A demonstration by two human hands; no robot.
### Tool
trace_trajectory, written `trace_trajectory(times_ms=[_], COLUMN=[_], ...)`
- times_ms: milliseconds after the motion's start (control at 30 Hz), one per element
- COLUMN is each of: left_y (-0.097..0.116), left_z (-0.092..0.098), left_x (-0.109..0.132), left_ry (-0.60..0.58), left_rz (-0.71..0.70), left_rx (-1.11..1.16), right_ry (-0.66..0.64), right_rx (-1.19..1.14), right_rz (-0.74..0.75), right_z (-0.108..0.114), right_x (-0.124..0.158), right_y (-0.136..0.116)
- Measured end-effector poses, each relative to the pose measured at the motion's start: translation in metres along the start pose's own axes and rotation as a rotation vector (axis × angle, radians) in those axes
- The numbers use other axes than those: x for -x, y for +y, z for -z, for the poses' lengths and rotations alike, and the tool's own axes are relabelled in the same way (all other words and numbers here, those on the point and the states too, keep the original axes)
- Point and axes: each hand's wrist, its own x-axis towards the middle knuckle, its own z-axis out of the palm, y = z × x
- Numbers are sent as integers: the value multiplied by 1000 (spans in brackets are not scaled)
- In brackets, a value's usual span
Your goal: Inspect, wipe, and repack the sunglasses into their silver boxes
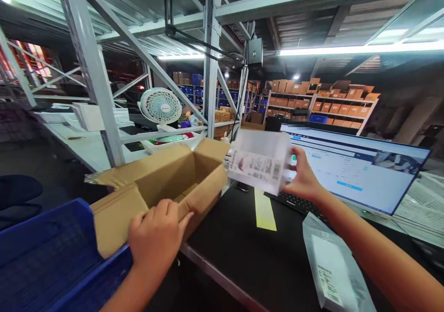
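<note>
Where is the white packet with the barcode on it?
In the head view the white packet is held up in the right hand, mid-picture, just right of the cardboard box and in front of the computer screen.

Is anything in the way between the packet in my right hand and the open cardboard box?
Nothing visible. The right hand holds the labelled packet beside the open cardboard box, whose flaps are spread outward.

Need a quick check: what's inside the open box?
Only bare cardboard walls and a folded bottom flap show inside the box. Its near wall and the left hand hide the near part of the floor.
</note>
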Motion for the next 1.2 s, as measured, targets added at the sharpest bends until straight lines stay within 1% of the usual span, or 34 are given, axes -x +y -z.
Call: trace_trajectory(times_ms=[67,167,233,300,367,400,433,467,500,533,567,600,633,667,700,733,800,900,967,1067,1133,1200], left_y=[7,25,39,55,76,89,106,124,145,168,191,215,239,262,283,304,340,379,396,413,420,420], left_z=[-13,-25,-26,-20,-10,-4,1,6,9,11,12,11,9,6,2,-2,-9,-13,-10,-4,-1,-1], left_x=[-19,-40,-46,-43,-31,-22,-12,0,12,24,35,43,49,52,52,51,44,35,34,36,37,34], left_ry=[-41,-78,-24,119,283,341,365,344,243,62,-210,-526,-771,-887,-959,-1004,-1061,-1134,-1173,-1194,-1189,-1161], left_rz=[37,18,-7,-23,-68,-113,-165,-233,-291,-327,-343,-318,-256,-230,-199,-168,-81,46,86,105,100,82], left_rx=[7,38,70,127,243,341,465,624,802,972,1135,1280,1384,1420,1438,1450,1462,1507,1569,1659,1695,1728], right_ry=[4,-20,-22,14,87,132,188,249,312,375,440,505,564,620,674,717,764,775,775,766,762,769], right_rx=[6,111,196,250,280,295,320,354,397,441,475,489,480,448,405,361,298,272,264,253,255,269], right_rz=[-67,-144,-189,-239,-311,-354,-400,-446,-487,-528,-573,-622,-676,-729,-781,-829,-898,-946,-958,-975,-987,-1003], right_z=[10,24,35,49,64,71,79,85,90,95,97,99,99,98,97,96,95,97,99,101,104,108], right_x=[32,84,119,152,184,199,212,225,236,246,255,262,269,274,279,282,287,291,293,297,300,302], right_y=[16,33,41,47,52,55,58,60,62,63,64,64,64,63,62,61,59,59,62,66,68,70])
